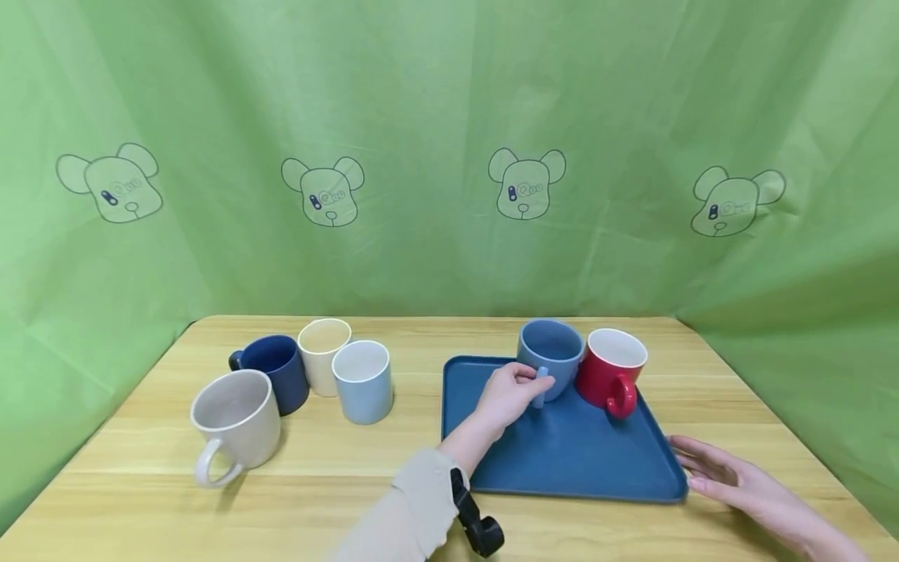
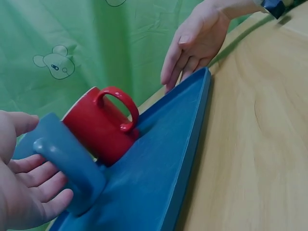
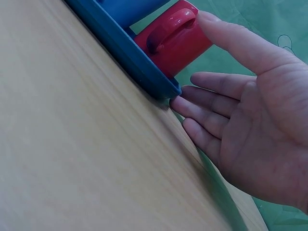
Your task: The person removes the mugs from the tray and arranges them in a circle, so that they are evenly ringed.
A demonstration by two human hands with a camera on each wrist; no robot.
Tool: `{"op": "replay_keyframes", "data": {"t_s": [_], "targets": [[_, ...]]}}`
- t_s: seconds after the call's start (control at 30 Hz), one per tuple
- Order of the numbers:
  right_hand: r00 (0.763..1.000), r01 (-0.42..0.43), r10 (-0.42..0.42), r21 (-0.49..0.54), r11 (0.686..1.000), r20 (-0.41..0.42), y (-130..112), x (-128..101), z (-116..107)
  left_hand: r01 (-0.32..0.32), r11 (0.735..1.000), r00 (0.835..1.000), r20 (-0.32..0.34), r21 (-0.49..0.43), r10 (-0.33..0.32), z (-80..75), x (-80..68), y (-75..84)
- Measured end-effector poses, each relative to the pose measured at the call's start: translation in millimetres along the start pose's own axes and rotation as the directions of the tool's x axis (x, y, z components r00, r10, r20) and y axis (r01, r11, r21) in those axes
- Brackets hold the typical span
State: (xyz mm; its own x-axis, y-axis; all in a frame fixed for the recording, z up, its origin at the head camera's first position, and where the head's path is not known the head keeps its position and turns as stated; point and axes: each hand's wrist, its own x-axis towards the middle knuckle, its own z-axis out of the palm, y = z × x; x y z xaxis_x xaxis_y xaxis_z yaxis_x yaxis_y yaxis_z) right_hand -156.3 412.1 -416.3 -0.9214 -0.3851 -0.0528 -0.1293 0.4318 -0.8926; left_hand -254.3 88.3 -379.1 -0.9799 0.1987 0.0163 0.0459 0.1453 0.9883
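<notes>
My left hand (image 1: 511,396) is at the handle of a blue-grey mug (image 1: 551,343), which stands at the back of a dark blue tray (image 1: 576,460). In the left wrist view, the thumb and loosely extended fingers are spread apart beside the handle (image 2: 60,156); whether fingertips touch it I cannot tell. Right of that mug, a red mug (image 1: 605,382) with a white inside stands upright on the tray, handle facing the front. My right hand (image 1: 737,480) is by the tray's front right corner, palm turned inward, fingers extended close to the rim and thumb apart.
On the table's left (image 1: 337,499) stand a light grey mug (image 1: 242,425), a navy mug (image 1: 281,378), a cream mug (image 1: 323,363) and a light blue mug (image 1: 364,390), all upright. A green curtain (image 1: 421,257) hangs behind and at both sides.
</notes>
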Motion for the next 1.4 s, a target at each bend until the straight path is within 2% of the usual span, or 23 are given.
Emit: {"op": "replay_keyframes", "data": {"t_s": [0.17, 0.4, 0.57, 0.67, 0.87, 1.0, 1.4], "targets": [[1.000, -0.016, 0.016, 0.002, 1.000, 0.020, 2, 0, -1, 0.031, 0.999, 1.000, -0.004, -0.025, -0.031, 14.3, 0.4, -2.2], [0.999, -0.004, 0.005, -0.017, 1.000, 0.046, 7, -5, 1, 0.057, 0.990, 0.998, -0.030, -0.133, -0.061, 30.6, -5.4, -7.3], [0.997, -0.035, 0.034, 0.011, 0.999, 0.067, 8, -4, 1, 0.069, 0.981, 0.992, -0.092, -0.184, -0.087, 32.4, -7.2, -9.4], [0.997, -0.047, 0.046, 0.007, 0.999, 0.062, 7, -3, 1, 0.064, 0.983, 0.989, -0.123, -0.174, -0.086, 30.7, -8.5, -9.4], [0.999, -0.029, 0.030, -0.023, 0.999, 0.016, 5, -2, -1, 0.047, 0.972, 0.993, -0.093, -0.231, -0.070, 21.0, -17.4, -2.1], [1.000, -0.019, 0.019, 0.001, 1.000, 0.019, 4, 1, -4, 0.031, 0.962, 0.997, -0.062, -0.270, -0.049, 9.8, -25.9, 5.7], [0.999, -0.033, 0.033, 0.002, 0.999, 0.019, 2, 0, -4, -0.023, 0.970, 1.000, -0.008, -0.240, 0.022, -36.1, -54.7, 28.7]]}}
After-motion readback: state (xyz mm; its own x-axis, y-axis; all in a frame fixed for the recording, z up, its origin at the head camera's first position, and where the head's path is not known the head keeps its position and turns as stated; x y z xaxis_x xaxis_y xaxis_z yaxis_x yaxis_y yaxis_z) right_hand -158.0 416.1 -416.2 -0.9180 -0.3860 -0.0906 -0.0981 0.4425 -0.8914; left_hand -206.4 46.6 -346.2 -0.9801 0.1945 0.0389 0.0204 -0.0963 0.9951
